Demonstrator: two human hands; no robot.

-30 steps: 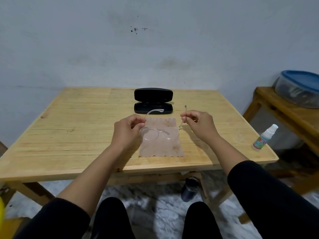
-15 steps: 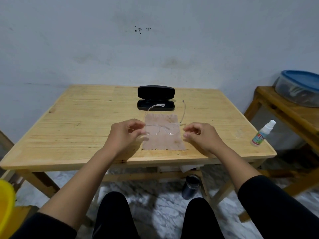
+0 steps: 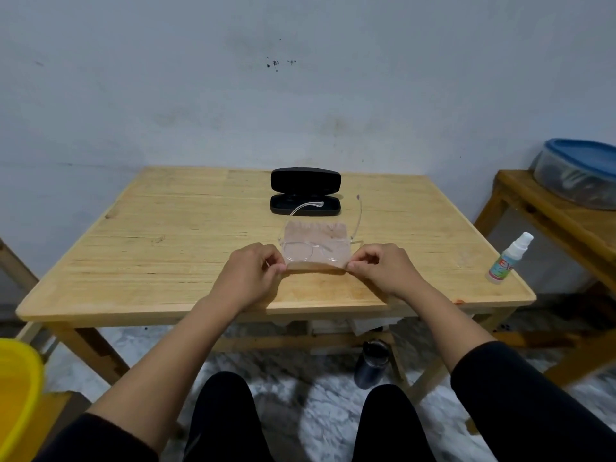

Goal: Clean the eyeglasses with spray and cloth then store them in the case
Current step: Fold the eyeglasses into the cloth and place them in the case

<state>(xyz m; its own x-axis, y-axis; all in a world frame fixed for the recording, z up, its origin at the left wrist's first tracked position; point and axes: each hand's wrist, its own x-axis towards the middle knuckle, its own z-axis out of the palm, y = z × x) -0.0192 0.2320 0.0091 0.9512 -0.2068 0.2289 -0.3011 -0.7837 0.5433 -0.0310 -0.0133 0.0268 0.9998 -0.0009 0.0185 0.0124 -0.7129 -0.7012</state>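
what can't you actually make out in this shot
- Spray bottle, head view: its label print is too small and blurred to read.
- Blue-lidded container: cut off by the right edge, contents murky.
- Yellow object: cut off by the left edge, so unidentifiable.
- Cloth: its near corners are hidden under the left hand and right hand.
- Open case: the dark interior shows no detail.

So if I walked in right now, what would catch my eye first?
Probably the two hands, left hand and right hand, each pinching a near corner of the pink cloth at the middle of the wooden table, with clear eyeglasses lying on it. Behind sits an open black case; a spray bottle stands far right.
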